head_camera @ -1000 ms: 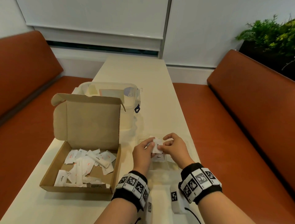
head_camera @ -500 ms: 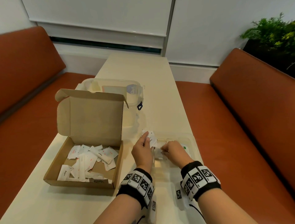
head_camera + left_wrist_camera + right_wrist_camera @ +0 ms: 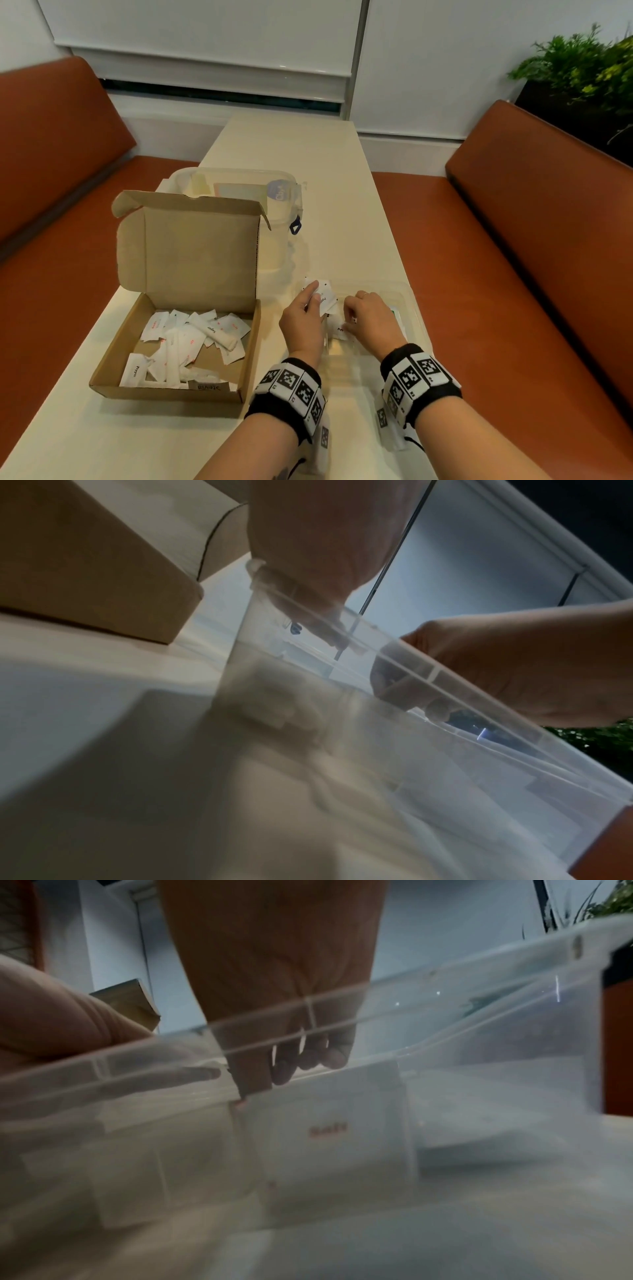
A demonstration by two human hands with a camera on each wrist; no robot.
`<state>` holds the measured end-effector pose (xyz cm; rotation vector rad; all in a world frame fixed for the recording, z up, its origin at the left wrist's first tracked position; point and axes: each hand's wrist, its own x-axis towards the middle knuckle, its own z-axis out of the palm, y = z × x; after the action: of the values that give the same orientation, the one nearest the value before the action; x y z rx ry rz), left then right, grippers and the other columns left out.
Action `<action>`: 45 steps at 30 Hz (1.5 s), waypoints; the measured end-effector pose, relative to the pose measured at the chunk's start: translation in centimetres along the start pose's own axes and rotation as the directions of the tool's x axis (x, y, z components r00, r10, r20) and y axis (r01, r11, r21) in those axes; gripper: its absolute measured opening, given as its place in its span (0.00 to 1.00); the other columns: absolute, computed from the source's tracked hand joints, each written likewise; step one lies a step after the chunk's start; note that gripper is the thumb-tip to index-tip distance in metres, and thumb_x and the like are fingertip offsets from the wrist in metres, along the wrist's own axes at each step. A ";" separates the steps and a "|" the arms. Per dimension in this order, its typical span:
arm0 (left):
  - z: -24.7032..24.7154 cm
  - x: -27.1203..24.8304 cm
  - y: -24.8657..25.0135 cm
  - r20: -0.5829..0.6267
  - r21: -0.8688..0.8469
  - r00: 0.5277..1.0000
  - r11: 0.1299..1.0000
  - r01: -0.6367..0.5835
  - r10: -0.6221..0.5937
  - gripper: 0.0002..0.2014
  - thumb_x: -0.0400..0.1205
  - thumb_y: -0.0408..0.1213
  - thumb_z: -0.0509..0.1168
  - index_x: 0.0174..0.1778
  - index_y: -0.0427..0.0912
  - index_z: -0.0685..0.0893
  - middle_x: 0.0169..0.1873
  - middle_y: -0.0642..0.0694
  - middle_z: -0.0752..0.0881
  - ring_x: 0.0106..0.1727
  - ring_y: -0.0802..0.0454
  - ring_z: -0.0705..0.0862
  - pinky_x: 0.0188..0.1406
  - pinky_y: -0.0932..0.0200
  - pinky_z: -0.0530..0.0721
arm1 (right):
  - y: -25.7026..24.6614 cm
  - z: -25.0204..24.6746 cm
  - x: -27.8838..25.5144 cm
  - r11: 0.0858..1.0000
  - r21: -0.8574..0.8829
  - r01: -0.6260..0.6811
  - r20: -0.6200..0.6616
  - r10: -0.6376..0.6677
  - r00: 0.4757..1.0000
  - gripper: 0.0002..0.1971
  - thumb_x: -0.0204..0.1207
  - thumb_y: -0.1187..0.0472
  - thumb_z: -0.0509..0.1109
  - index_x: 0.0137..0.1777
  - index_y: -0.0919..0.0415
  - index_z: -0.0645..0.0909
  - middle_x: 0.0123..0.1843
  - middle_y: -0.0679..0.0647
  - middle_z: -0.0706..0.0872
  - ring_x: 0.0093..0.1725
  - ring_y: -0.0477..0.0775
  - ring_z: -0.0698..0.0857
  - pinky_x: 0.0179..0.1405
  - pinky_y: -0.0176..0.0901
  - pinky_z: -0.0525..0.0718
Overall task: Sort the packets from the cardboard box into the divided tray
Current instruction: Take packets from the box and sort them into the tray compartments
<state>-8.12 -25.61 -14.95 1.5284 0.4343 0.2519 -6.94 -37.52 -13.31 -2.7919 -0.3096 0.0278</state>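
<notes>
An open cardboard box [image 3: 113, 356] at the table's left holds several white packets [image 3: 191, 339]. To its right stands the clear divided tray [image 3: 407, 291], with both hands over its left part. My left hand [image 3: 313, 293] pinches a few white packets [image 3: 325, 294] above the tray's far left corner. My right hand [image 3: 356, 317] curls down into the tray and pinches a white packet [image 3: 340, 330] low in a compartment. In the right wrist view its fingertips [image 3: 245, 1096] meet the top edge of a packet marked Salt [image 3: 329, 1131] behind the tray wall [image 3: 445, 988].
A clear lidded container [image 3: 239, 185] stands behind the box's raised lid. The cream table [image 3: 308, 154] is narrow, with orange benches [image 3: 548, 240] on both sides. A green plant [image 3: 582, 58] sits at the far right.
My hands have parted: the left one lifted its packets toward the tray's far left corner, and the right one went down into the tray with one packet. The view has tilted down slightly.
</notes>
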 end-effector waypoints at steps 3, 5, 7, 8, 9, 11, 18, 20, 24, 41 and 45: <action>0.0 0.1 -0.2 0.006 0.010 1.000 1.000 -0.005 0.005 0.13 0.84 0.33 0.64 0.62 0.44 0.87 0.60 0.45 0.88 0.60 0.47 0.85 0.63 0.45 0.83 | 0.2 0.4 -0.1 0.999 -0.010 -0.039 0.009 0.039 0.999 0.11 0.72 0.61 0.74 0.38 0.55 0.73 0.41 0.49 0.74 0.45 0.51 0.72 0.40 0.38 0.67; 0.0 0.1 -0.2 0.020 -0.012 1.000 1.000 0.013 -0.013 0.13 0.83 0.32 0.64 0.61 0.44 0.87 0.59 0.45 0.88 0.60 0.44 0.86 0.62 0.43 0.83 | 0.3 0.7 0.0 0.998 0.003 -0.067 0.002 0.067 0.998 0.12 0.71 0.61 0.75 0.38 0.55 0.72 0.41 0.50 0.74 0.45 0.51 0.73 0.40 0.38 0.69; -0.1 0.1 -0.2 0.033 0.000 0.999 1.000 0.016 -0.016 0.12 0.83 0.32 0.64 0.61 0.44 0.87 0.57 0.43 0.89 0.60 0.37 0.85 0.61 0.41 0.84 | 0.3 0.9 0.1 0.996 0.010 -0.086 -0.006 0.086 0.996 0.12 0.71 0.60 0.75 0.37 0.56 0.72 0.41 0.49 0.74 0.43 0.50 0.73 0.38 0.38 0.69; -0.1 0.1 -0.3 0.041 0.007 0.999 1.000 0.013 -0.014 0.12 0.83 0.32 0.64 0.61 0.44 0.87 0.56 0.42 0.89 0.60 0.36 0.84 0.61 0.41 0.83 | 0.4 0.9 0.1 0.996 0.011 -0.091 -0.009 0.091 0.996 0.12 0.71 0.59 0.75 0.37 0.56 0.72 0.40 0.49 0.74 0.43 0.50 0.72 0.38 0.38 0.69; -0.1 0.1 -0.3 0.048 0.010 0.999 1.000 0.012 -0.012 0.12 0.83 0.33 0.64 0.61 0.45 0.87 0.55 0.41 0.89 0.60 0.35 0.84 0.61 0.41 0.84 | 0.4 0.9 0.1 0.996 0.009 -0.092 -0.012 0.093 0.996 0.12 0.71 0.59 0.75 0.38 0.56 0.72 0.40 0.48 0.74 0.43 0.50 0.72 0.38 0.38 0.68; -0.2 0.2 -0.3 0.060 0.027 0.998 1.000 0.002 -0.004 0.12 0.84 0.33 0.64 0.61 0.46 0.87 0.54 0.39 0.90 0.58 0.35 0.85 0.60 0.42 0.84 | 0.4 0.9 0.0 0.996 -0.001 -0.090 -0.017 0.090 0.996 0.11 0.71 0.57 0.75 0.39 0.55 0.73 0.40 0.48 0.73 0.42 0.49 0.72 0.38 0.39 0.69; -0.2 -0.2 0.0 0.120 -0.005 0.993 1.000 0.015 -0.014 0.13 0.83 0.31 0.64 0.60 0.46 0.88 0.54 0.38 0.89 0.57 0.32 0.83 0.60 0.41 0.84 | 0.0 0.1 -0.2 0.974 0.174 -0.144 -0.105 0.163 0.981 0.06 0.77 0.57 0.69 0.41 0.57 0.77 0.39 0.51 0.80 0.39 0.50 0.76 0.36 0.39 0.69; -0.2 -0.1 0.0 0.133 -0.018 0.991 1.000 0.013 -0.011 0.13 0.82 0.31 0.65 0.59 0.46 0.88 0.51 0.42 0.90 0.49 0.38 0.86 0.52 0.50 0.88 | -0.4 -0.4 -0.1 0.904 0.388 -0.179 -0.174 0.263 0.949 0.10 0.80 0.56 0.66 0.40 0.61 0.79 0.37 0.55 0.84 0.36 0.51 0.78 0.33 0.41 0.71; -0.3 -0.1 0.2 0.145 -0.076 0.989 0.997 0.020 -0.009 0.10 0.81 0.30 0.68 0.51 0.50 0.88 0.46 0.50 0.87 0.37 0.57 0.82 0.29 0.72 0.82 | -1.2 -1.0 -0.1 0.696 0.682 -0.224 -0.041 0.342 0.939 0.10 0.74 0.57 0.75 0.41 0.64 0.82 0.34 0.57 0.84 0.32 0.50 0.80 0.38 0.43 0.81; -0.4 0.1 0.1 0.187 -0.121 0.982 0.991 0.052 -0.029 0.12 0.85 0.30 0.61 0.54 0.48 0.88 0.53 0.49 0.85 0.49 0.56 0.83 0.31 0.73 0.82 | -1.0 -2.6 0.7 0.594 0.782 -0.189 -0.014 0.320 0.947 0.05 0.71 0.68 0.76 0.44 0.66 0.83 0.36 0.56 0.86 0.36 0.50 0.84 0.32 0.33 0.82; -0.3 0.2 0.0 0.182 -0.126 0.983 0.991 0.037 -0.013 0.11 0.84 0.30 0.63 0.55 0.45 0.88 0.56 0.47 0.86 0.47 0.57 0.85 0.32 0.73 0.82 | -0.9 -2.5 0.8 0.567 0.789 -0.237 0.034 0.345 0.938 0.09 0.67 0.72 0.78 0.44 0.64 0.81 0.33 0.55 0.82 0.34 0.52 0.81 0.37 0.42 0.84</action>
<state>-8.07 -25.23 -14.96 1.4038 0.2873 0.1174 -6.25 -37.37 -10.66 -1.8995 0.1873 0.0523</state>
